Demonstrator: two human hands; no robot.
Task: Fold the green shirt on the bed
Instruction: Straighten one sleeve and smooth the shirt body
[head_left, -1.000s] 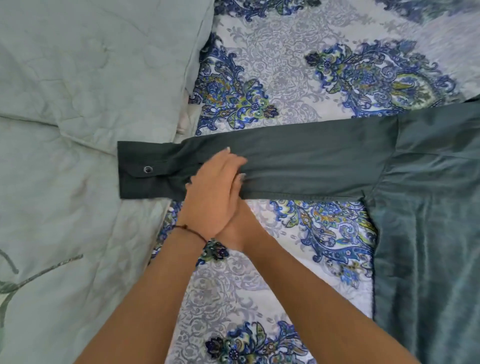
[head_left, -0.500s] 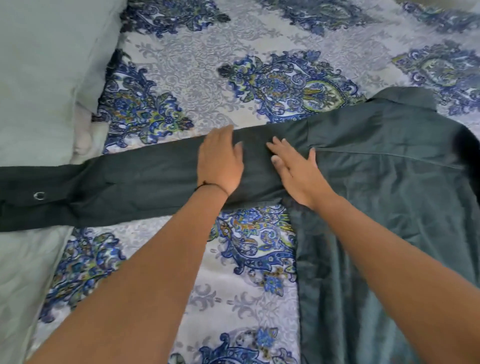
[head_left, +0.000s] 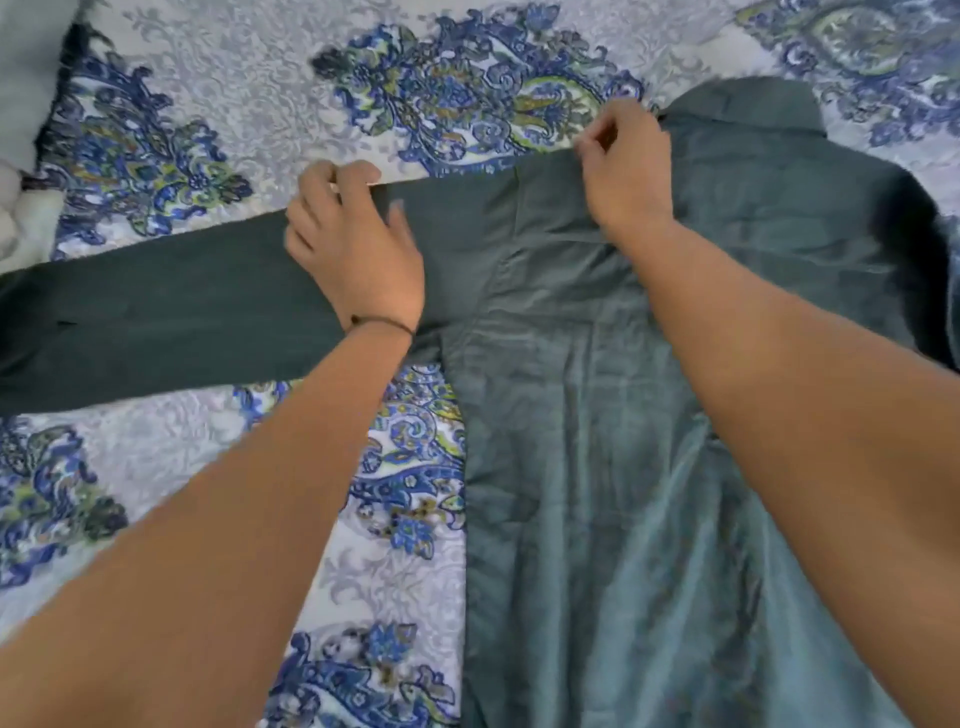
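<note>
shirt (head_left: 597, 467): dark green | bedsheet (head_left: 234, 104): grey, blue-green paisley

The shirt (head_left: 649, 467) lies flat on the bed sheet (head_left: 234, 119), body at the right, collar (head_left: 743, 109) at the far end. Its sleeve (head_left: 171, 317) stretches left across the sheet. The left hand (head_left: 353, 249) grips the sleeve's far edge. The right hand (head_left: 628, 171) pinches the shoulder edge, just left of the collar.

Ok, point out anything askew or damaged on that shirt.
Nothing stands out. The shirt lies flat on the bed, sleeve straight out, with only light creases in its body.
</note>
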